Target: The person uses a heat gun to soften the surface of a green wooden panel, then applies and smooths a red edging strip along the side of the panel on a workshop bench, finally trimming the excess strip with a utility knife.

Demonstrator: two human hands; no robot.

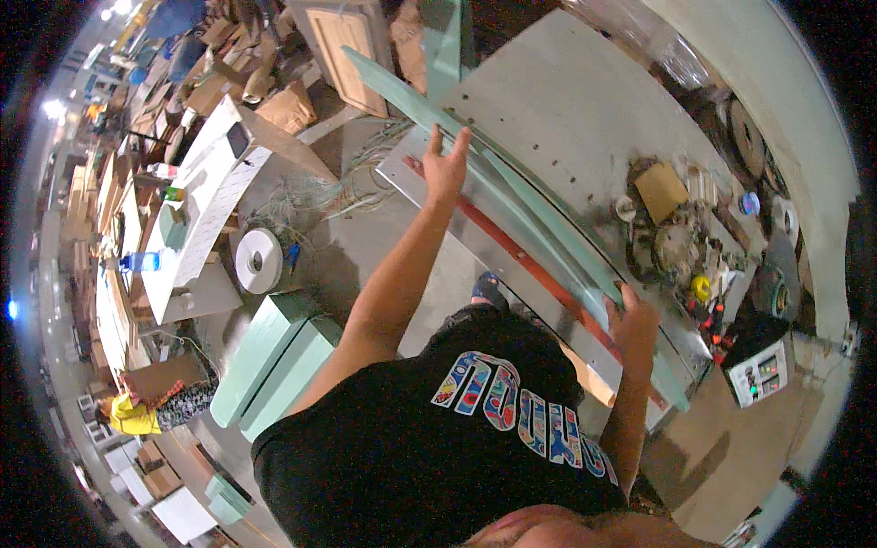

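A long pale green board (525, 196) lies slantwise across the machine in front of me, from the upper middle down to the lower right. My left hand (445, 169) is closed on its near edge toward the far end, thumb and finger apart over the edge. Farther down the same board, my right hand (634, 321) grips it near the right end; some of its fingers are hidden. Below the board runs a red strip (512, 248) along the metal rail (493, 265) nearest my body.
Beyond the board spreads the machine's grey top (566, 100), cluttered at its right end. A control box (760, 376) stands right. Left are stacked green boards (274, 365), a white roll (258, 261) on the floor and a white table (206, 196). A person in yellow (134, 416) is farther left.
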